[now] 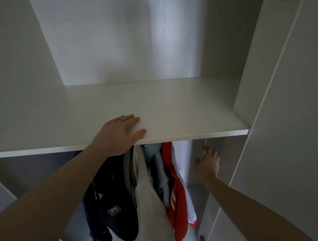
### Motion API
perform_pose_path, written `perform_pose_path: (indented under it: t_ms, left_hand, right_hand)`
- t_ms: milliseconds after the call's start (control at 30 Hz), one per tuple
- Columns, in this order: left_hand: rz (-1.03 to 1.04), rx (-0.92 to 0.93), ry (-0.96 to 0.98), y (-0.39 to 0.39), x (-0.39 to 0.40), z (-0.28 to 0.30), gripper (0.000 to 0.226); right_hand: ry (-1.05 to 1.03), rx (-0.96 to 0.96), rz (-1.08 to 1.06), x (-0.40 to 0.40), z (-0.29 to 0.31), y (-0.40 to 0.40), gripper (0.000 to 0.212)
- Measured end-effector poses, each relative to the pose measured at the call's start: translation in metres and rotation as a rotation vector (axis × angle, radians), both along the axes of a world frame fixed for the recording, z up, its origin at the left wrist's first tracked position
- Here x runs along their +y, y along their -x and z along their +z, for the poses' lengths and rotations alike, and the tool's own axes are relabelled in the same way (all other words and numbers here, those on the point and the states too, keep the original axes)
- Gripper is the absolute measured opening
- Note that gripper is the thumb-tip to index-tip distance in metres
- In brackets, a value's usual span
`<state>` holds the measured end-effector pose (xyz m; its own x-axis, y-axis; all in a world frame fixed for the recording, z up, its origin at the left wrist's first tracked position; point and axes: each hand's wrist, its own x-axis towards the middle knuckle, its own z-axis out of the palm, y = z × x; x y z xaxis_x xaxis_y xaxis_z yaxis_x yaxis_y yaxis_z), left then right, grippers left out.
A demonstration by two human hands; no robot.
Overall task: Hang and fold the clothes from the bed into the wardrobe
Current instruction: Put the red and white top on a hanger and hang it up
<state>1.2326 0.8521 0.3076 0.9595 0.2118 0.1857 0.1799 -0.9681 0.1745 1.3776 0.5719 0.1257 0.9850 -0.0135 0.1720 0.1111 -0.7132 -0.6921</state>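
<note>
Resting flat with fingers straight on the front edge of the wardrobe shelf [172, 108], the left hand [120, 132] lies directly above the hanging clothes [151, 191], while the right hand [207, 163], empty and loosely spread, hovers just beside their right side, probably the nearer.

No words or numbers are readable. The dark navy garment [112, 197] hanging under the shelf carries a small rectangular white-edged patch [114, 210] whose print is too blurred to read; the red garment [175, 195] bears three white stripes [173, 200].
</note>
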Motion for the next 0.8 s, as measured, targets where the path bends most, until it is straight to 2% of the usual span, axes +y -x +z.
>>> perform_pose_path:
  t_ms: [167,267,333,433,533,700,800]
  left_hand:
    - [-0.002,-0.011,-0.002,0.002,-0.002,0.002,0.097]
    - [-0.002,-0.012,0.002,0.003,-0.004,0.003,0.097]
    - [-0.002,-0.009,0.004,0.003,-0.004,0.003,0.097]
    - [-0.009,-0.009,0.005,0.005,-0.004,0.004,0.097]
    - [-0.015,-0.013,0.0,0.005,-0.004,0.004,0.097]
    - [-0.006,-0.024,0.002,0.003,-0.003,0.002,0.096]
    - [-0.005,-0.028,0.004,0.004,-0.003,0.001,0.096]
  right_hand:
    - [-0.046,0.309,-0.071,-0.018,-0.019,-0.023,0.069]
    - [-0.026,0.418,-0.051,-0.024,-0.027,-0.034,0.046]
    - [-0.011,0.431,-0.013,-0.025,-0.023,-0.034,0.033]
    - [-0.024,0.427,0.023,-0.023,-0.023,-0.035,0.028]
    - [-0.232,0.414,-0.032,-0.019,-0.026,-0.038,0.019]
    - [-0.462,0.395,-0.028,-0.008,-0.018,-0.031,0.021]
    - [-0.425,0.35,-0.019,-0.004,-0.014,-0.024,0.023]
